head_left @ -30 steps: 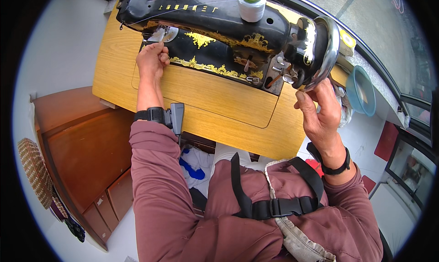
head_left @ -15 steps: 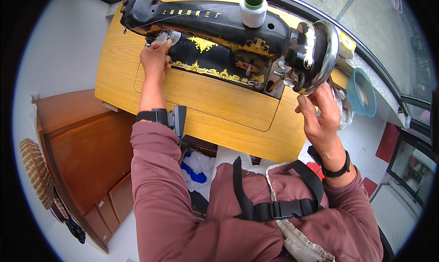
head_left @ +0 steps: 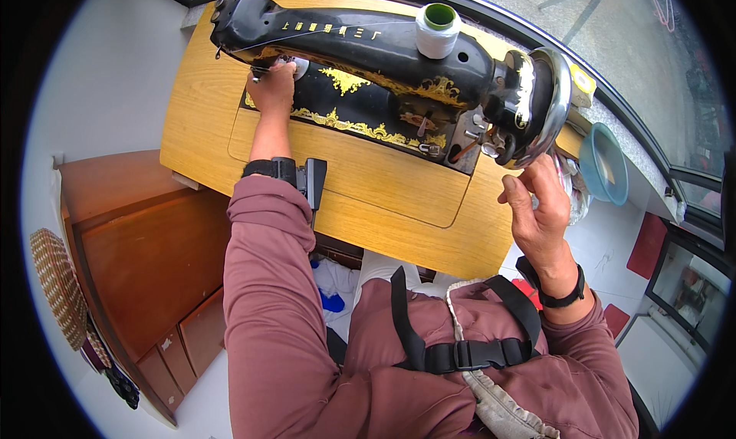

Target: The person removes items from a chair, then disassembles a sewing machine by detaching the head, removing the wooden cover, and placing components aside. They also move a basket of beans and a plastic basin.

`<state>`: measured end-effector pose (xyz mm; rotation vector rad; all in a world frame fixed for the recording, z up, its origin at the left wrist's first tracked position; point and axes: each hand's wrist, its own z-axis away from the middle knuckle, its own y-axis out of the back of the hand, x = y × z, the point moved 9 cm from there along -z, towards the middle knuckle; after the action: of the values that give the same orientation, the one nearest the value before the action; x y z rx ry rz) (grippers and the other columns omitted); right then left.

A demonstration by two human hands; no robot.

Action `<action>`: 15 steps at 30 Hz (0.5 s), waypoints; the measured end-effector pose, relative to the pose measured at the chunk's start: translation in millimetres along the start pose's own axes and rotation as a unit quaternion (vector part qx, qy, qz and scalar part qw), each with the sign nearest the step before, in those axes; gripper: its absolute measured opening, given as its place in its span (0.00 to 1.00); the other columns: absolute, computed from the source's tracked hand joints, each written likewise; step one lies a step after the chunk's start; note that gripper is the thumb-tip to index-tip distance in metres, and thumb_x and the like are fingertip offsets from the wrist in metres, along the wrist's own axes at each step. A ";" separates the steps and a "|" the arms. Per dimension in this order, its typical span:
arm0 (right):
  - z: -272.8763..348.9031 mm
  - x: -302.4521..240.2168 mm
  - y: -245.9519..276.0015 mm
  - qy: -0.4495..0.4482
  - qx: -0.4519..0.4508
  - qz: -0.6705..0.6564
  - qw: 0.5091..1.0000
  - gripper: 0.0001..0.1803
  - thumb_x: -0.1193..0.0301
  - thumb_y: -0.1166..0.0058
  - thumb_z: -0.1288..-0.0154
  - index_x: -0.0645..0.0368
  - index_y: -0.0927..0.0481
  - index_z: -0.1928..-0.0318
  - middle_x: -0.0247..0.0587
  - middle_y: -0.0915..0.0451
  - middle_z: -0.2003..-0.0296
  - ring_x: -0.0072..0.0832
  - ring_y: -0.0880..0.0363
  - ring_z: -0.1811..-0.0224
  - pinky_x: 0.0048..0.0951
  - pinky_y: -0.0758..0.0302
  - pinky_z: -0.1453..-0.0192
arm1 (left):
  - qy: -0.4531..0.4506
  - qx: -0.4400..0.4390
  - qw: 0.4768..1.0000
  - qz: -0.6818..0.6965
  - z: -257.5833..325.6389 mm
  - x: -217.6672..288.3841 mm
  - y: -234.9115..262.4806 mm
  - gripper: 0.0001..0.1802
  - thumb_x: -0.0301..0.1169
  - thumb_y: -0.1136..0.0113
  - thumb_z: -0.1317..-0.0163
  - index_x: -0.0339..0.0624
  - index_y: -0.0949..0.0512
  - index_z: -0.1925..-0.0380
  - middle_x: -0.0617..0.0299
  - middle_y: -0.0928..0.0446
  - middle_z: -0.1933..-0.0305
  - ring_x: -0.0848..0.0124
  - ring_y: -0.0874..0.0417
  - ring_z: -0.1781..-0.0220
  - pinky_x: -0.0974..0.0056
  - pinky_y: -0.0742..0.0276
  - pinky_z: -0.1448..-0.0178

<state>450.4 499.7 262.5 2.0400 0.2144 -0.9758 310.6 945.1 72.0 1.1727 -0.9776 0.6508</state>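
A black sewing machine (head_left: 360,40) with gold decoration stands on a yellow wooden tabletop (head_left: 368,182). My left hand (head_left: 271,90) reaches under the machine's head at the left, by the needle area. Its fingers look closed, with their tips mostly hidden, so what they hold is unclear. My right hand (head_left: 543,213) is at the lower rim of the chrome handwheel (head_left: 563,105), fingers curled against it and thumb apart from it. On top of the arm sits a white thread spool (head_left: 435,42) with a green core; a thread runs from it leftward along the machine.
A blue basin (head_left: 604,163) and a yellow box (head_left: 583,86) are beyond the handwheel on the right, beside the window. A brown wooden cabinet (head_left: 153,263) stands at the left with a woven hat (head_left: 57,286) next to it. White and blue cloth (head_left: 331,297) lies below the table.
My left hand has gone farther in under the machine's head, hiding more of its fingers. The right hand stays by the handwheel. The machine sits slightly lower and farther right in view.
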 end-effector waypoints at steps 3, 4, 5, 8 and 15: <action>2.1 4.9 0.5 -0.030 0.015 -0.032 0.999 0.16 0.85 0.43 0.42 0.72 0.26 0.51 0.53 0.23 0.58 0.32 0.23 0.72 0.26 0.25 0.71 | 0.002 0.002 1.000 -0.004 4.4 4.7 2.2 0.15 0.34 0.36 0.53 0.34 0.23 0.69 0.63 0.19 0.70 0.68 0.20 0.65 0.65 0.25 0.56; 2.8 6.1 0.8 -0.043 0.018 -0.043 0.998 0.16 0.85 0.44 0.42 0.72 0.26 0.52 0.52 0.23 0.59 0.32 0.23 0.73 0.25 0.25 0.71 | 0.014 -0.003 1.000 0.003 7.7 6.6 1.5 0.13 0.33 0.36 0.52 0.36 0.23 0.70 0.63 0.20 0.72 0.69 0.20 0.69 0.65 0.24 0.62; 3.6 4.6 2.9 -0.048 0.012 -0.038 0.998 0.15 0.85 0.44 0.42 0.72 0.25 0.52 0.52 0.22 0.60 0.31 0.23 0.73 0.25 0.26 0.71 | 0.040 -0.019 0.999 0.021 12.3 6.1 0.9 0.11 0.33 0.36 0.52 0.37 0.23 0.71 0.62 0.20 0.73 0.70 0.20 0.73 0.65 0.25 0.69; 4.3 -8.5 18.4 -0.040 0.015 -0.013 0.999 0.13 0.83 0.45 0.42 0.71 0.23 0.55 0.46 0.21 0.70 0.29 0.23 0.77 0.26 0.27 0.72 | 0.068 -0.002 0.995 0.080 29.7 12.3 5.3 0.06 0.30 0.37 0.49 0.40 0.24 0.74 0.63 0.23 0.79 0.75 0.25 0.83 0.70 0.33 0.85; -1.6 -65.3 -10.1 0.000 -0.199 -0.205 0.958 0.12 0.78 0.42 0.42 0.70 0.21 0.58 0.46 0.20 0.72 0.33 0.20 0.75 0.28 0.25 0.71 | 0.050 -0.028 0.986 0.159 46.1 26.4 4.4 0.04 0.27 0.40 0.43 0.41 0.24 0.73 0.65 0.25 0.80 0.78 0.29 0.88 0.72 0.32 0.88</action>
<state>402.0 519.5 302.9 1.6529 0.7952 -1.0767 305.7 900.8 101.1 0.9317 -1.1013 0.9206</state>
